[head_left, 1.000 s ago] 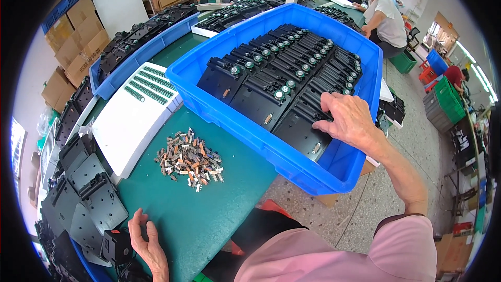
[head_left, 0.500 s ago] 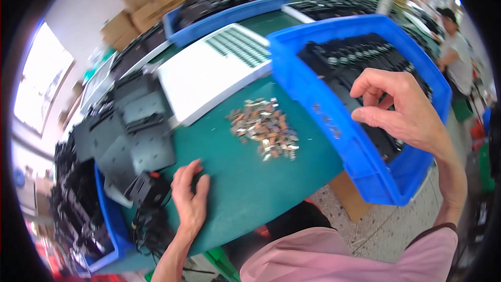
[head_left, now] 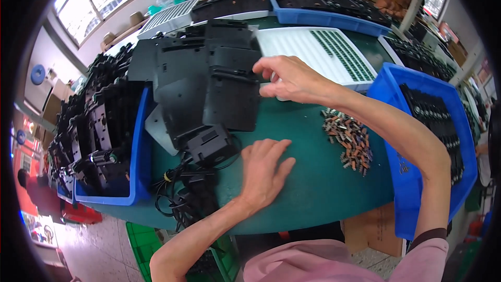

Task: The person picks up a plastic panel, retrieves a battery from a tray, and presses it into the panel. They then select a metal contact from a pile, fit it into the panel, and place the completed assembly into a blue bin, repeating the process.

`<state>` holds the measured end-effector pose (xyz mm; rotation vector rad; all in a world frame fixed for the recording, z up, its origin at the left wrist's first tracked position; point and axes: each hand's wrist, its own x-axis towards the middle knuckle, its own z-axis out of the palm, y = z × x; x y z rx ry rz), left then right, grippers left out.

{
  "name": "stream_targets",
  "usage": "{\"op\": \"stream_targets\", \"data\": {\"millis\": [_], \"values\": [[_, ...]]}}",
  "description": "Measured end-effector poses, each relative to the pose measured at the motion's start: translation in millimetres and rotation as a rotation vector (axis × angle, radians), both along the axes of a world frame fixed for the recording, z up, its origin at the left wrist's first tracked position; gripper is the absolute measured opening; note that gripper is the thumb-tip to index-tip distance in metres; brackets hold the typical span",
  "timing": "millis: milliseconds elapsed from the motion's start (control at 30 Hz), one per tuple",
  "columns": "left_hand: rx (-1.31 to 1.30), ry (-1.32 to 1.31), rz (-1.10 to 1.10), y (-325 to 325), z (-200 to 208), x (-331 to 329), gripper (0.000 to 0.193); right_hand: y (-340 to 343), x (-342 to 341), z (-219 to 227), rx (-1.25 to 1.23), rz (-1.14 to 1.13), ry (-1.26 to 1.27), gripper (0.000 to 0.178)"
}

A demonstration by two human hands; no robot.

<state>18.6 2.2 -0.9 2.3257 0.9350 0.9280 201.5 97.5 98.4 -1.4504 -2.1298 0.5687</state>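
My left hand lies on the green tabletop with its fingers stretched out, holding nothing. Beside it is a black box-shaped device with coiled black cables. My right hand hovers at the right edge of a stack of flat black plastic panels; thumb and forefinger are bent and apart, with nothing visible between them. Under my right forearm is a heap of small metal-and-copper-coloured pieces. A white tray with rows of small green parts lies behind my right hand.
On the left stands a blue bin full of black plastic parts. Another blue bin at the right holds rows of black assemblies. A long blue tray of black parts sits at the back. Below the table edge is a green crate.
The view has turned left. My right hand has moved from above the right blue bin leftward to the black panels. My left hand stays on the tabletop, its fingers now more stretched.
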Motion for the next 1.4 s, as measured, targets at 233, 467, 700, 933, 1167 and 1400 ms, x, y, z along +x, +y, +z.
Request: {"op": "stream_targets", "data": {"millis": [233, 467, 700, 933, 1167, 1400], "values": [[-0.020, -0.042, 0.005, -1, 0, -3, 0.036, 46, -29, -40, 0.256, -0.023, -0.234, 0.051], [-0.025, -0.028, -0.009, 1, 1, -2, 0.035, 50, -16, -44, 0.391, 0.009, -0.245, 0.045], [0.004, -0.075, 0.024, 0, 2, -3, 0.022, 26, 16, 16, 0.892, 0.102, -0.417, 0.022], [-0.035, -0.214, 0.098, -3, 3, -4, 0.013, -52, 77, 24, 0.389, 0.146, -0.463, 0.040], [0.035, -0.201, 0.106, -4, 8, 5, 0.039, -92, 58, -8, 0.044, 0.244, -0.412, 0.035], [0.097, 0.088, -0.029, 1, 1, 3, 0.043, -94, 27, -41, -0.002, 0.338, -0.237, 0.030]]}}
